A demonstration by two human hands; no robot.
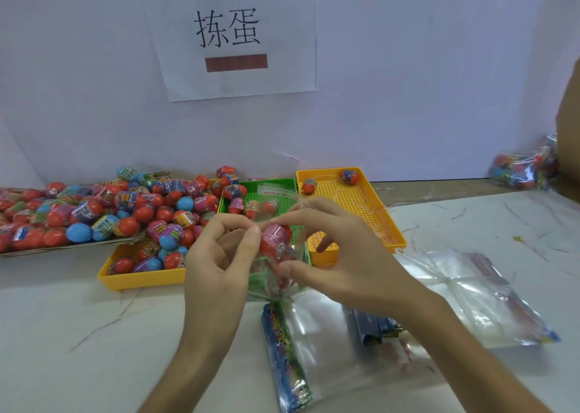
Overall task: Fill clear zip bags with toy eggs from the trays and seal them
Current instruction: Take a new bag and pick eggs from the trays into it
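Note:
Both hands hold a clear zip bag [273,282] above the green tray [276,189]. My left hand [219,255] pinches the bag's top edge between thumb and forefinger. My right hand [339,255] grips the other side, its fingers curled round the bag. A red and pink toy egg [274,240] sits inside the bag, with more eggs below it seen dimly through the plastic. Several eggs lie at the far end of the green tray, partly behind the bag's raised flap.
A heap of toy eggs [94,211] covers a flat tray at the left and a yellow tray [141,279]. Another yellow tray [351,199] at the right holds two eggs. Empty zip bags [339,343] lie near me, filled bags [524,167] at the far right.

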